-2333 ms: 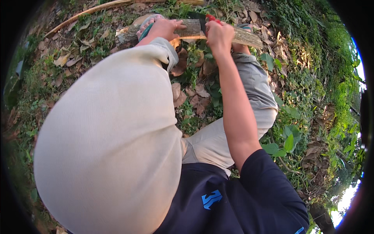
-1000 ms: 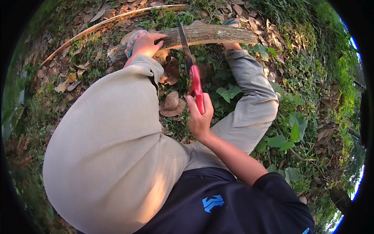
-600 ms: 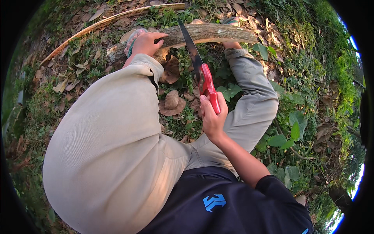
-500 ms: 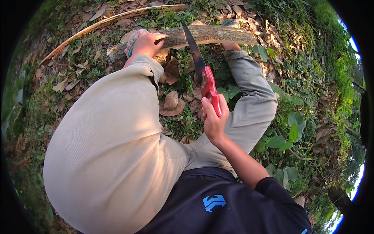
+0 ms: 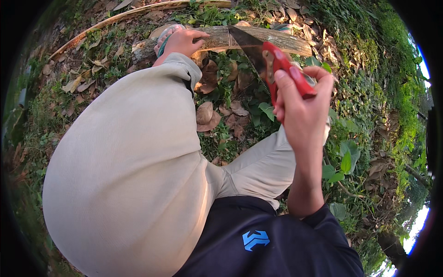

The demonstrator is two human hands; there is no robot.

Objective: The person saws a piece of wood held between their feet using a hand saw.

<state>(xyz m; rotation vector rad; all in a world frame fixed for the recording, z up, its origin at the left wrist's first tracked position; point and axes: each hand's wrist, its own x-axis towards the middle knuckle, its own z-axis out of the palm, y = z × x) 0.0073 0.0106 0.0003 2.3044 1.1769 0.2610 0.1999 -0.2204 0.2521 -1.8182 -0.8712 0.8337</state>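
My right hand (image 5: pixel 307 99) is closed around the red handle of a hand saw (image 5: pixel 253 53), out over my right leg. The dark, toothed blade slants up and left, its tip meeting a curved wooden log (image 5: pixel 256 39) at a thin dark line across the bark. The log lies crosswise in front of me on the ground. Farther left along it, my left hand (image 5: pixel 181 42) grips the log from above, with the index finger stretched along it and the thumb apart. Its other fingers are partly hidden.
My left foot in a sandal (image 5: pixel 162 40) is against the log beside my left hand; part of other footwear (image 5: pixel 284 28) shows behind its right part. A long peeled strip of wood (image 5: pixel 110 21) curves across the far left. Dry leaves (image 5: pixel 208 117) and green plants (image 5: pixel 341 164) cover the ground.
My right hand has moved up and to the right, tilting the saw so its blade slants more sideways. The tip is now at the dark line on the log. My left hand remains on the log.
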